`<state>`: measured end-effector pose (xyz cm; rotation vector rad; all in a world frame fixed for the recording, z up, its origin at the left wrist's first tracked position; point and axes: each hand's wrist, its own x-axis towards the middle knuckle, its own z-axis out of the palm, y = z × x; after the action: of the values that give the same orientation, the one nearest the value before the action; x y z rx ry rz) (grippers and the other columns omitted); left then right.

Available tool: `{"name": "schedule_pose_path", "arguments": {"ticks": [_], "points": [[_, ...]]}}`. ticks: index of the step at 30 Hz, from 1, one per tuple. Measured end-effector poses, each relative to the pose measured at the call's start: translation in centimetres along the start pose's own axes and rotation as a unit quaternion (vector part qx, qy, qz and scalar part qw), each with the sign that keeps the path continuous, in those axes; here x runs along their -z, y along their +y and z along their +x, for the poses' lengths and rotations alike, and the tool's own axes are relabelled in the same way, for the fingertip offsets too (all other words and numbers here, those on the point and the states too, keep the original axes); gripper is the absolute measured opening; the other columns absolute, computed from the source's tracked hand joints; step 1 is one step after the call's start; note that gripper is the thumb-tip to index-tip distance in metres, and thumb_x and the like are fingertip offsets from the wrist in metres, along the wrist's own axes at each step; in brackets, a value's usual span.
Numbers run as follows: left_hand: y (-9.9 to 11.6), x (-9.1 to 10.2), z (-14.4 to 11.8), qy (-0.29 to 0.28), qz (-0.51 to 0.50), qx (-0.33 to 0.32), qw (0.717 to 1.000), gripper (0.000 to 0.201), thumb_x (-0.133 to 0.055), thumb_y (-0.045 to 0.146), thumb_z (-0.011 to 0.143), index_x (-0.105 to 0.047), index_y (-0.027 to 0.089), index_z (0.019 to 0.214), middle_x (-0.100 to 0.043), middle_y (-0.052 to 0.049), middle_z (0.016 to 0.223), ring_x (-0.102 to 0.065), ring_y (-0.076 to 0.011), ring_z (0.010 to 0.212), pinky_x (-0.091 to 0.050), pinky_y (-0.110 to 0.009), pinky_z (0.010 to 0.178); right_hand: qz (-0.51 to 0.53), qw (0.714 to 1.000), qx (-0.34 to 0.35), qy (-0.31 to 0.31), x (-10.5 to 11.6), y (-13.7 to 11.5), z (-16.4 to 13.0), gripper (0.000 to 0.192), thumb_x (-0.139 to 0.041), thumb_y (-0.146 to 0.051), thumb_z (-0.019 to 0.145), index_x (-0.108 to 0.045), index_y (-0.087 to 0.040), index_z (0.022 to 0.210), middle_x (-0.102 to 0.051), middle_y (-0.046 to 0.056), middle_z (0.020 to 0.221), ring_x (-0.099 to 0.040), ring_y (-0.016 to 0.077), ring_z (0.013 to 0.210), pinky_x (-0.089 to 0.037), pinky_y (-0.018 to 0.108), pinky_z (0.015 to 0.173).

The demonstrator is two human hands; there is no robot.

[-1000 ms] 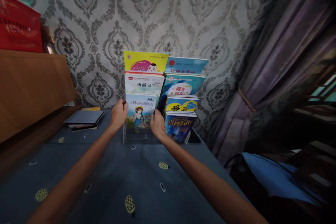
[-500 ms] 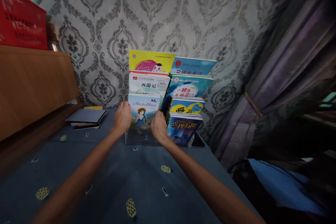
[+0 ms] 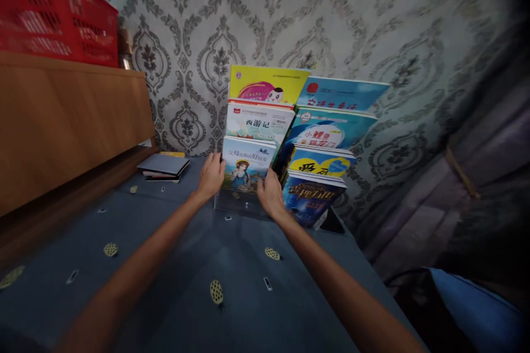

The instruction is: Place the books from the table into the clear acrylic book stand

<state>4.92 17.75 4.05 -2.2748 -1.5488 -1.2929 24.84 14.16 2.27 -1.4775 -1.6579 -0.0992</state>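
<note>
A light-blue book (image 3: pixel 246 159) with a girl on its cover stands upright at the front of the left column of a clear tiered book rack (image 3: pixel 234 205). My left hand (image 3: pixel 211 176) closes on its left edge. At the lower right edge, my right hand (image 3: pixel 271 196) grips the same book with the fingers curled. Behind it rise a white-covered book (image 3: pixel 260 124) and a yellow book (image 3: pixel 265 81). The right column holds a dark blue book (image 3: pixel 312 201), a yellow-and-blue book (image 3: pixel 321 165), a teal book (image 3: pixel 327 129) and a blue book (image 3: pixel 343 92).
Several stacked books or notebooks (image 3: pixel 163 165) lie to the left on the dark patterned cloth (image 3: pixel 174 287). Beside them is a wooden cabinet (image 3: pixel 74 132) with a red basket (image 3: pixel 62 16) on top. A patterned wall is behind; a curtain (image 3: pixel 439 220) hangs at right.
The camera view has turned left, so the rack and hands appear farther right. Both hands stay at the sides of the light-blue book, which keeps its place in the rack.
</note>
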Motion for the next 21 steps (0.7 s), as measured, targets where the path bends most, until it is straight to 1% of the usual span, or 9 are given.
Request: {"name": "schedule_pose_path", "arguments": {"ticks": [3,6,8,10,12,13,15,18,21], "points": [[-2.1,0.0,-2.0,-0.022,0.027,0.006,0.999,0.032,-0.036,0.025,0.103,-0.051,0.017,0.130,-0.062,-0.012,0.120,-0.059,-0.0223,0.117,-0.047,-0.035,0.101,0.031,0.999,0.027,0.004,0.3,0.5,-0.7,0.053,-0.041,-0.019,0.088,-0.048,-0.007,0.139,-0.064,0.022,0.125,-0.059,0.0346,0.119,-0.047,0.052,0.105],[-5.8,0.2,-3.4,-0.058,0.085,0.050,0.993,0.032,-0.040,0.023,0.101,-0.051,0.015,0.130,-0.060,-0.015,0.125,-0.056,-0.0247,0.123,-0.044,-0.038,0.107,0.045,0.999,0.028,0.002,0.6,0.5,-1.8,0.058,-0.041,-0.022,0.090,-0.043,-0.005,0.146,-0.060,0.024,0.132,-0.057,0.0355,0.125,-0.046,0.054,0.108],[-8.8,0.6,-3.8,-0.085,0.135,0.095,0.983,0.034,-0.045,0.019,0.097,-0.052,0.011,0.130,-0.059,-0.020,0.128,-0.054,-0.0296,0.126,-0.044,-0.044,0.108,0.062,0.997,0.037,0.017,0.9,0.1,-3.1,0.060,-0.039,-0.024,0.094,-0.038,-0.006,0.151,-0.057,0.024,0.137,-0.054,0.0349,0.130,-0.045,0.056,0.110],[-11.8,1.1,-3.7,-0.114,0.183,0.136,0.967,0.038,-0.045,0.018,0.095,-0.051,0.007,0.131,-0.056,-0.026,0.134,-0.051,-0.0361,0.131,-0.043,-0.052,0.107,0.080,0.995,0.054,0.037,1.2,-0.5,-5.0,0.059,-0.037,-0.026,0.098,-0.033,-0.009,0.155,-0.053,0.022,0.143,-0.049,0.0324,0.137,-0.043,0.055,0.114],[-14.4,1.7,-3.4,-0.146,0.220,0.158,0.951,0.045,-0.046,0.022,0.096,-0.047,0.006,0.137,-0.049,-0.030,0.145,-0.043,-0.0413,0.140,-0.040,-0.059,0.108,0.093,0.992,0.069,0.047,1.2,-1.2,-7.4,0.057,-0.036,-0.027,0.101,-0.030,-0.016,0.157,-0.049,0.017,0.150,-0.045,0.0288,0.142,-0.041,0.054,0.117],[-15.4,1.9,-3.1,-0.164,0.235,0.163,0.944,0.049,-0.047,0.024,0.095,-0.045,0.006,0.140,-0.045,-0.031,0.149,-0.038,-0.0428,0.144,-0.039,-0.062,0.109,0.098,0.991,0.078,0.044,1.2,-1.4,-8.8,0.057,-0.037,-0.026,0.102,-0.030,-0.020,0.158,-0.049,0.015,0.151,-0.044,0.0274,0.143,-0.041,0.053,0.118],[-17.0,2.1,-2.6,-0.200,0.257,0.162,0.932,0.056,-0.049,0.029,0.094,-0.042,0.008,0.145,-0.042,-0.029,0.155,-0.032,-0.0433,0.148,-0.036,-0.066,0.110,0.111,0.989,0.095,0.015,0.8,-1.5,-11.5,0.056,-0.037,-0.023,0.103,-0.030,-0.024,0.158,-0.049,0.012,0.152,-0.044,0.0246,0.144,-0.041,0.050,0.119],[-18.4,2.0,-2.2,-0.236,0.282,0.148,0.918,0.059,-0.048,0.036,0.094,-0.043,0.012,0.147,-0.044,-0.025,0.155,-0.033,-0.0421,0.148,-0.035,-0.070,0.109,0.121,0.989,0.077,-0.040,-0.1,-0.8,-15.1,0.055,-0.038,-0.020,0.103,-0.033,-0.028,0.158,-0.047,0.010,0.155,-0.044,0.0228,0.145,-0.044,0.046,0.118],[-19.1,2.1,-2.3,-0.247,0.302,0.130,0.912,0.056,-0.044,0.038,0.096,-0.043,0.013,0.146,-0.049,-0.024,0.152,-0.034,-0.0400,0.148,-0.033,-0.073,0.108,0.126,0.985,0.055,-0.102,-0.7,0.3,-17.3,0.049,-0.040,-0.021,0.102,-0.046,-0.026,0.150,-0.052,0.011,0.151,-0.051,0.0242,0.140,-0.049,0.046,0.113]]}}
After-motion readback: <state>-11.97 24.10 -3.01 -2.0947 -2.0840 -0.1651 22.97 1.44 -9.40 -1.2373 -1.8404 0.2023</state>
